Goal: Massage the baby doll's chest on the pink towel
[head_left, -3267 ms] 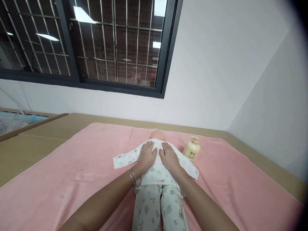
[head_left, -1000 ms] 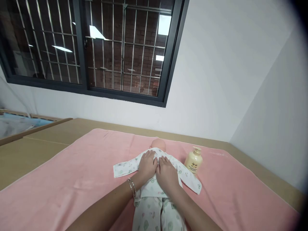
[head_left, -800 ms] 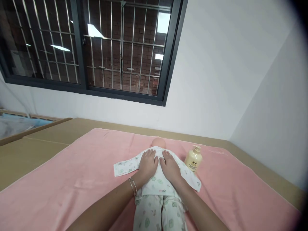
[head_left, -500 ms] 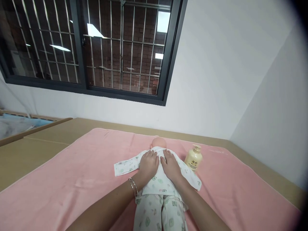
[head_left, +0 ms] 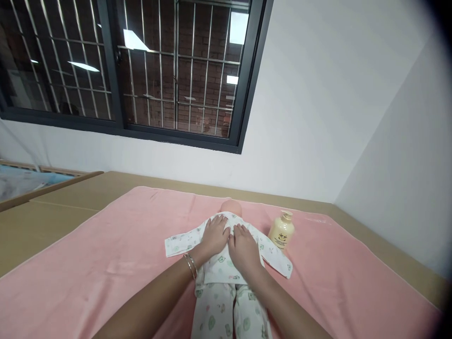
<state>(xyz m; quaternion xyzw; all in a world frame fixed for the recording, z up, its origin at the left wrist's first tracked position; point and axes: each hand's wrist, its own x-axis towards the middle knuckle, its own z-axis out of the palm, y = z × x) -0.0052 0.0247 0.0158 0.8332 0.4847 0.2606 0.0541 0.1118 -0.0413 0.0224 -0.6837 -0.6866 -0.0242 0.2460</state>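
your hands have slid back together at the middle of the doll's back since half a second ago. your left hand [head_left: 213, 234] and right hand [head_left: 243, 245] lie flat, fingers spread, pinching nothing, side by side and touching on the doll [head_left: 226, 268]. it lies face down in printed pyjamas on the pink towel [head_left: 106, 263], head toward the wall. a cream bottle [head_left: 281, 230] stands just beside its right sleeve. a bangle [head_left: 191, 265] circles your left wrist.

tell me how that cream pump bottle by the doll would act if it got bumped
The pump bottle stands upright on the soft pink towel, so it would probably tip. Its rounded body might then roll. It looks like rigid plastic, so it is unlikely to break.
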